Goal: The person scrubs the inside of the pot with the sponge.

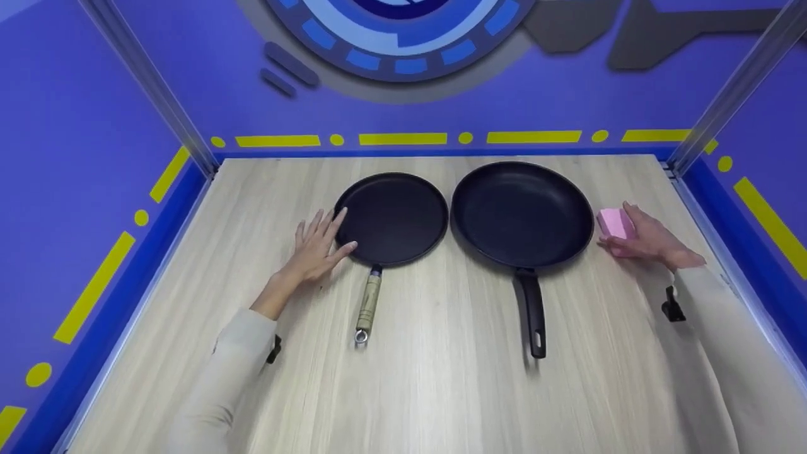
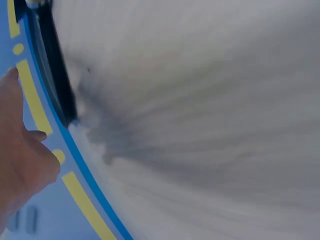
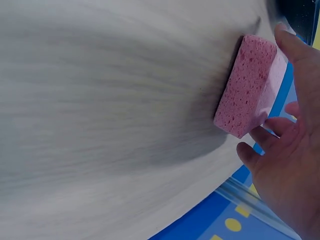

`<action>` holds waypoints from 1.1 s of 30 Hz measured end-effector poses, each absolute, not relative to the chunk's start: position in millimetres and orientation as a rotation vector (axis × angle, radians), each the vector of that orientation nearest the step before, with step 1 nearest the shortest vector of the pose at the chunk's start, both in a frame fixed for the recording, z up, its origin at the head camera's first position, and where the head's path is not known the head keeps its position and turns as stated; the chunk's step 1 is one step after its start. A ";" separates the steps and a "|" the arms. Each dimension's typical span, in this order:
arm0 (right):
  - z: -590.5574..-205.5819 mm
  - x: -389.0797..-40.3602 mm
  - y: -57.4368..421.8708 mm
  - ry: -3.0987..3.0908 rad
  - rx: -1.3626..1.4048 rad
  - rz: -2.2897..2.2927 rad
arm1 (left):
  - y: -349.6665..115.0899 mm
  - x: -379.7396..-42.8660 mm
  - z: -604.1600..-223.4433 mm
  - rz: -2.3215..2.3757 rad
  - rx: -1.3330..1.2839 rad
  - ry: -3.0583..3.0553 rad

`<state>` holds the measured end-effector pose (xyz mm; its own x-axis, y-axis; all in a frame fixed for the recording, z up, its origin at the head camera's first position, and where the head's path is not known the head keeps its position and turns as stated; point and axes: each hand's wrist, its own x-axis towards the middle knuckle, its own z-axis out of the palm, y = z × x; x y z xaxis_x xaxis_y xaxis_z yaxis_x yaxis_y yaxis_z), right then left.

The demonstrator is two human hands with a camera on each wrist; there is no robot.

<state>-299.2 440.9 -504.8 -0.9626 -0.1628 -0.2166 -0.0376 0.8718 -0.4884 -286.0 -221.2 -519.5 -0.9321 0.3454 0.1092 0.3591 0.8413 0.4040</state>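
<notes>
Two pale sleeves reach in over the near edge of a pale wood-grain worktop. A mottled handle and a black handle point toward that edge. The left hand has its fingers spread at the left rim of a flat black pan; contact cannot be told. Near the right edge, the right hand is open wide around a pink sponge, just beside a deeper black pan. Both pans lie toward the far edge, where blue-purple walls rise, with yellow dashes, metal corner posts and a round blue emblem.
</notes>
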 end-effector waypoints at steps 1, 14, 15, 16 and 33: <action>-504.7 -298.2 441.0 2.807 -0.152 -0.707 | -218.6 -283.8 -519.4 -0.677 -0.590 -2.976; -507.9 -291.8 453.6 2.935 -0.129 -0.533 | -201.4 -249.2 -529.4 -0.848 -0.741 -2.930; -507.2 -291.8 454.7 2.925 -0.114 -0.543 | -201.0 -246.7 -529.0 -0.860 -0.753 -2.935; -506.1 -292.1 455.6 2.912 -0.094 -0.552 | -200.6 -244.6 -528.2 -0.873 -0.762 -2.941; -438.7 -323.9 445.6 3.020 -0.218 -0.513 | -190.4 -227.3 -525.3 -0.925 -0.856 -2.951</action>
<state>-323.9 445.6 -438.7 -0.9874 -0.1513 -0.0456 -0.1277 0.9341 -0.3334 -227.3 -190.4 -525.3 -0.8557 0.5093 0.0917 0.4704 0.6918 0.5478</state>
